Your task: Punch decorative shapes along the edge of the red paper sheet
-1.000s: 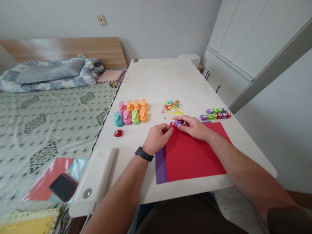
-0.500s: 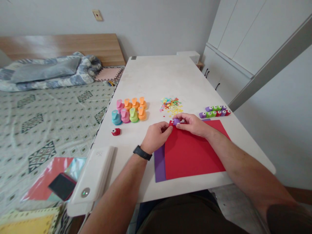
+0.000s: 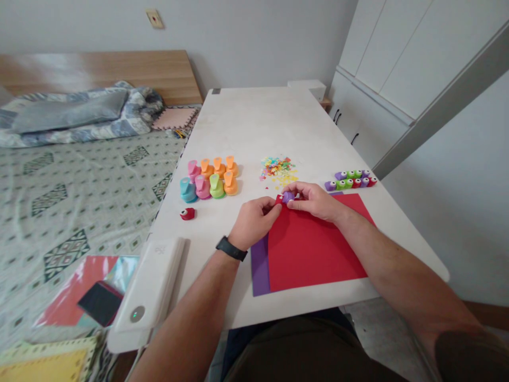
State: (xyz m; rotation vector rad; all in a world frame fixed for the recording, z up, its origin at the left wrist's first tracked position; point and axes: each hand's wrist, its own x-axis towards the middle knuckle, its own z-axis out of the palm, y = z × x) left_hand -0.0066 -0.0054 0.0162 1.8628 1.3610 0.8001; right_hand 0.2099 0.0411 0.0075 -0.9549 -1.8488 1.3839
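My left hand point(image 3: 257, 218) pinches the far left corner of a red sheet of paper point(image 3: 316, 246) between thumb and fingers. Closed around a small purple craft punch point(image 3: 288, 197), my right hand point(image 3: 312, 200) keeps it at the sheet's far edge, just right of the left fingertips. Part of the punch is hidden by the fingers. Under the red sheet lies a purple sheet point(image 3: 260, 268), showing along the left side. A pile of colourful paper cutouts point(image 3: 278, 168) lies just beyond my hands.
Larger craft punches point(image 3: 217, 185) in several colours stand in two rows at left, with a small red punch point(image 3: 187, 214) nearer. More small punches point(image 3: 350, 183) are lined up at right. A white device point(image 3: 153, 289) occupies the table's near left edge, beside a bed point(image 3: 79, 196).
The view has shifted slightly. Both hands stay in place at the red sheet's edge, with the purple punch still in my right hand.
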